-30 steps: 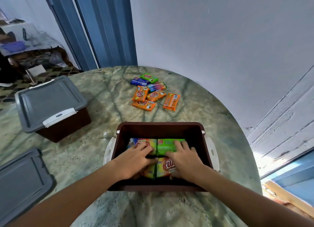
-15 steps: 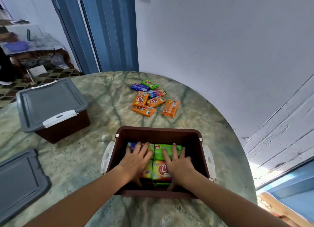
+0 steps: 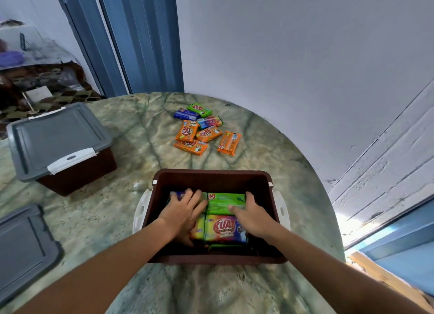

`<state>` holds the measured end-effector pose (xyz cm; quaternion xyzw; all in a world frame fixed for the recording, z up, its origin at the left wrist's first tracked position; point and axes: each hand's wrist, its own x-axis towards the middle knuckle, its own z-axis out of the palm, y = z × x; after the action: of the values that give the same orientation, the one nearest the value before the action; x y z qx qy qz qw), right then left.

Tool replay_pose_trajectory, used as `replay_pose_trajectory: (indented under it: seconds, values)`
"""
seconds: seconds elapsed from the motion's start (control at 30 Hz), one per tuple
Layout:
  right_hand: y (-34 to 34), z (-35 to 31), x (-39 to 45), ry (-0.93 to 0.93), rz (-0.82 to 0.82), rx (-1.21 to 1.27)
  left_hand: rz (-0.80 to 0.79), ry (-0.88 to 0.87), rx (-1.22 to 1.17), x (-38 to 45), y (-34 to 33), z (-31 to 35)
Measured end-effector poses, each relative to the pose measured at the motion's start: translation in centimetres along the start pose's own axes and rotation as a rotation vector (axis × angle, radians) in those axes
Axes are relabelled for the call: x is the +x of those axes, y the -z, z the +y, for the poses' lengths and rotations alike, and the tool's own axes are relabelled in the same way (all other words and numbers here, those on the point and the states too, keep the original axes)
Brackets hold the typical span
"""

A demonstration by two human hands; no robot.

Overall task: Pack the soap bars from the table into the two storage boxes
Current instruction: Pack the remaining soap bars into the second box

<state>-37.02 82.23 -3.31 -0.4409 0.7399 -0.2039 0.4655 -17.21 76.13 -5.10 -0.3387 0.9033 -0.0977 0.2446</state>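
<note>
Under left hand (image 3: 182,214), spread flat: soap bars in brown storage box (image 3: 212,177), pressed level. Beside it, right hand (image 3: 252,216), fingers curled round green soap bar (image 3: 224,202), seating it. Beyond both hands: loose soap bars (image 3: 202,131), unpacked.

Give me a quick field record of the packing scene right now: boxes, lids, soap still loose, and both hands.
open box: brown storage box near the table's front edge, lid off, soap bars inside
closed box: second box to the left, grey lid on
loose lid: grey lid flat on the table at far left
loose soap: seven bars on the table beyond the open box, four orange, one green, two bluish
left hand: left hand inside the open box, resting on the left-side bars
right hand: right hand holding the right end of the green bar
</note>
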Motion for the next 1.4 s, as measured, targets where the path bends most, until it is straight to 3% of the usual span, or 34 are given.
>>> replay_pose_trajectory:
  seconds: [0.27, 0.33, 0.43, 0.47, 0.57, 0.7, 0.77, 0.87, 0.93, 1.0, 1.03, 1.1, 1.2, 1.23, 1.3, 1.4]
  values:
    - [-0.5, -0.7, 0.3, -0.165, -0.029, 0.415, 0.040, -0.002, 0.000, 0.1, 0.2, 0.1]
    - [0.1, -0.6, -1.0, -0.071, -0.096, 0.089, 0.035, 0.003, -0.025, 0.1, 0.2, 0.3]
    - [-0.6, -2.0, -1.8, 0.198, -0.017, -0.907, 0.021, 0.011, -0.035, 0.0, 0.4, 0.4]
    - [-1.5, -2.5, -1.6, 0.282, 0.010, -1.114, 0.018, 0.010, -0.034, 0.0, 0.4, 0.3]
    - [-4.4, -2.7, -0.3, 0.405, -0.002, -1.443, 0.008, 0.014, -0.044, -0.1, 0.0, 0.5]
    - [-5.4, -2.4, 1.3, 0.355, -0.018, -1.549, -0.044, 0.038, -0.056, -0.1, 0.2, 0.6]
    - [-4.8, -3.4, 0.6, 0.298, -0.111, -1.470, -0.085, 0.028, -0.238, -0.3, 1.2, -0.1]
    - [-1.9, -6.0, -1.8, 0.357, -0.222, -0.883, 0.036, -0.023, -0.976, -2.1, 3.3, -2.7]
    - [1.1, -6.5, -3.1, 0.521, 0.062, -0.482, 0.345, 0.115, -1.230, -4.1, 3.6, -4.6]
    - [4.5, -5.3, -2.7, 0.513, 0.508, -0.303, 0.688, 0.375, -1.132, -5.7, 2.7, -6.2]
    - [6.0, -4.2, -2.1, 0.415, 0.637, -0.276, 0.753, 0.507, -1.066, -6.2, 1.3, -6.9]
    - [8.0, -1.9, -1.1, 0.105, 0.578, -0.154, 0.629, 0.749, -1.158, -7.0, -0.3, -7.3]
    - [8.0, 0.2, -0.5, -0.179, 0.230, 0.326, 0.250, 0.886, -1.640, -7.2, -0.9, -5.6]
    - [7.2, 0.8, -0.3, -0.191, 0.193, 0.410, 0.221, 0.876, -1.737, -7.4, -0.7, -4.9]
    - [6.0, 1.6, 0.1, -0.171, 0.225, 0.435, 0.310, 0.904, -1.852, -7.4, -0.1, -4.0]
    - [6.6, 1.6, 1.3, -0.120, 0.274, 0.432, 0.403, 0.967, -1.896, -6.8, 1.2, -3.2]
